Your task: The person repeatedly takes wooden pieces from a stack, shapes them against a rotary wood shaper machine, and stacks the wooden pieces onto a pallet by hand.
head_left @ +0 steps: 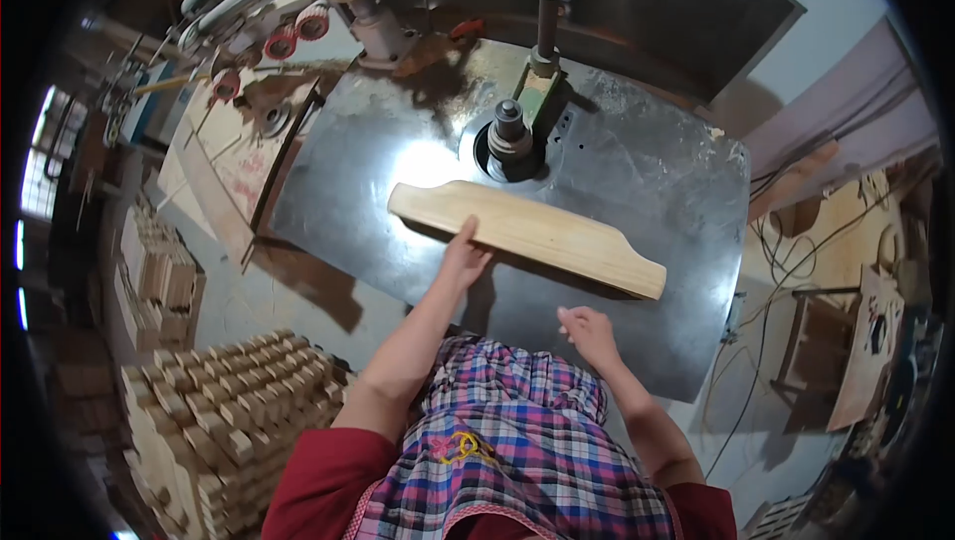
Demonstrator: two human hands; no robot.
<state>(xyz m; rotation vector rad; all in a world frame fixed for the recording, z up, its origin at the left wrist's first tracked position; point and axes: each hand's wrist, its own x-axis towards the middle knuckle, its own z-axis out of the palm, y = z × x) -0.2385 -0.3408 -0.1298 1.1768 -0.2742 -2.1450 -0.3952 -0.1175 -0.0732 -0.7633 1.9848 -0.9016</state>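
Board (537,232) over the metal tabletop (398,271), on my side of the spindle (509,132), apart from it. My left hand (466,258) is the nearer one and grasps the board's near edge left of its middle, thumb on the upper face. From there most of the length runs off to my right. My right hand (589,333) sits nearer my body, off the edge, fingers curled, touching no wood; can't tell if they close fully. Long axis runs slantwise: left end points away from me, right end back toward me. Shaped edge faces the spindle, straighter edge faces me.
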